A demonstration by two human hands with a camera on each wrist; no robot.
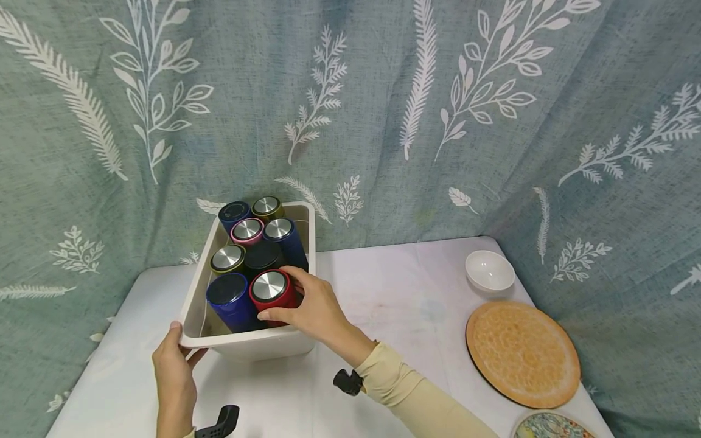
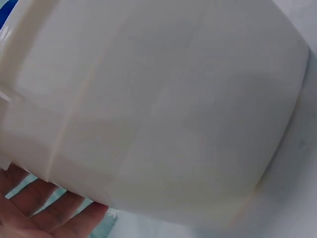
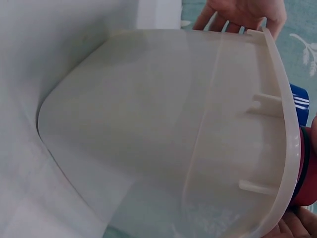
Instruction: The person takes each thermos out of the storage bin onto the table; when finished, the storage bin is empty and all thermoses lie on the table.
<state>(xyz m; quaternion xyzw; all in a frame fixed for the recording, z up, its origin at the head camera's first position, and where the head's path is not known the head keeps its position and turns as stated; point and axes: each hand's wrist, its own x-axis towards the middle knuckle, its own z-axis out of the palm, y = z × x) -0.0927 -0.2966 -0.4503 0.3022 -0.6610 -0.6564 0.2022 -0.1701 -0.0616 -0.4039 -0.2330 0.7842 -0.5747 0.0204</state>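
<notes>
A white plastic bin (image 1: 268,350) stands on the table, packed with several upright metal flasks. My right hand (image 1: 320,307) grips a red flask (image 1: 271,287) with a silver top at the bin's near side, thumb in front and fingers behind. In the right wrist view, the red flask (image 3: 307,168) shows above the rim. Beside it on the left leans a blue flask (image 1: 232,298) with a dark top. My left hand (image 1: 176,368) holds the bin's near left corner, thumb at the rim. Its fingers (image 2: 59,208) lie along the outer wall in the left wrist view.
Behind the red flask are a black-topped flask (image 1: 264,255), a navy flask (image 1: 287,243) and a pink-rimmed flask (image 1: 247,231). On the right of the table are a white bowl (image 1: 490,271), a round tan board (image 1: 523,353) and a patterned plate (image 1: 553,426). A leaf-print curtain (image 1: 372,121) hangs behind.
</notes>
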